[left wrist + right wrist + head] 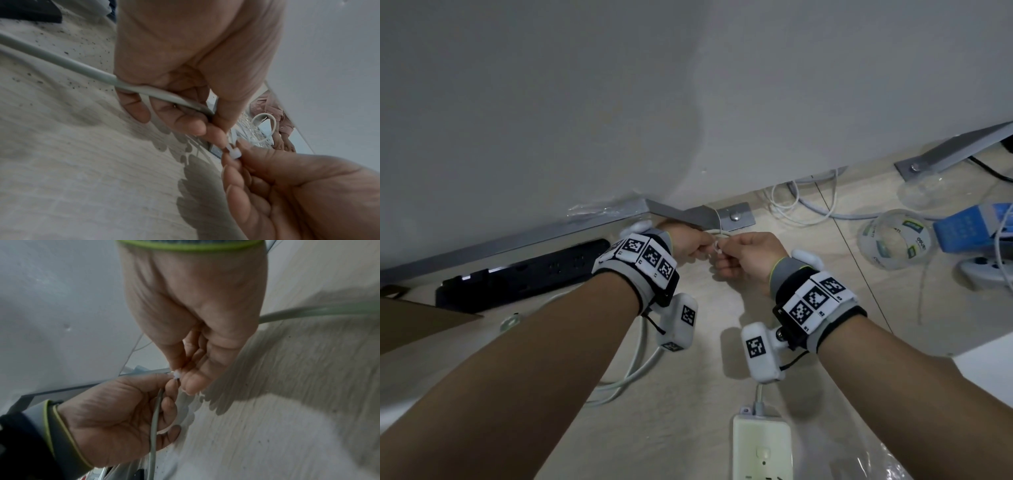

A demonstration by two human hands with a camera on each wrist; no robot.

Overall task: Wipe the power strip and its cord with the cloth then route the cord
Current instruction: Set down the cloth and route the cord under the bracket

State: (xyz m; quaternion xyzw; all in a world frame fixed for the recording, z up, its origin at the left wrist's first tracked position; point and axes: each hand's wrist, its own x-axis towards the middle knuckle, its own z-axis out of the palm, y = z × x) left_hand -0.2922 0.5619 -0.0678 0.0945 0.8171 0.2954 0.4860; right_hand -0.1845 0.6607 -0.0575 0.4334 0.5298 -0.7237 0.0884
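Note:
A white power strip (762, 448) lies on the floor at the bottom of the head view. Its pale grey cord (633, 373) loops left and up into my left hand (690, 245). That hand's curled fingers hold the cord (61, 62) close to a metal desk bracket (698, 217). Its fingertips (216, 134) also pinch one end of a white cable tie (717, 253). My right hand (743, 257) pinches the tie's square head (234, 152) between thumb and forefinger, touching the left fingertips. In the right wrist view the tie head (176, 375) sits between both hands. No cloth is in view.
A black power strip (527, 270) lies along the desk's metal rail at the left. Brown cardboard (414, 318) is at the far left. White cables (801, 202), a clear tape roll (897, 236) and a blue object (969, 229) lie on the floor to the right.

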